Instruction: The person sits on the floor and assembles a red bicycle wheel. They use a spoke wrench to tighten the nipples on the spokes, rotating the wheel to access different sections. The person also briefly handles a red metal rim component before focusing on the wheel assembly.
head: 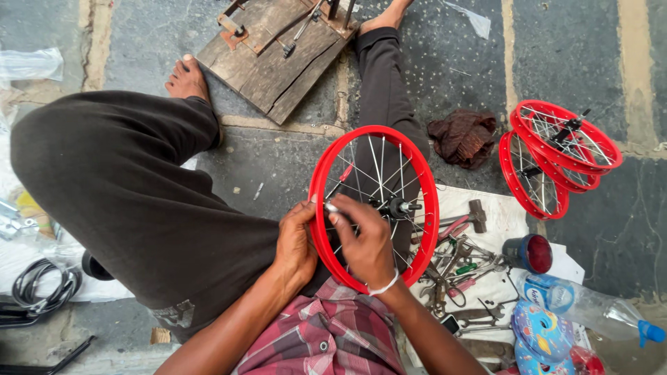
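Fingers of both hands pinch at the spokes of a red wheel [373,208], which stands upright on the person's lap between the outstretched legs. Left hand [295,239] closes on the near rim, thumb over the edge; right hand [365,243] reaches through the spokes and grips a small silver piece [332,207], too small to identify. Good work here seems to call for a steady rim and small turns. Loose tools [462,267] lie on a white cloth [504,215] just beside; more red wheels [556,156] sit well apart.
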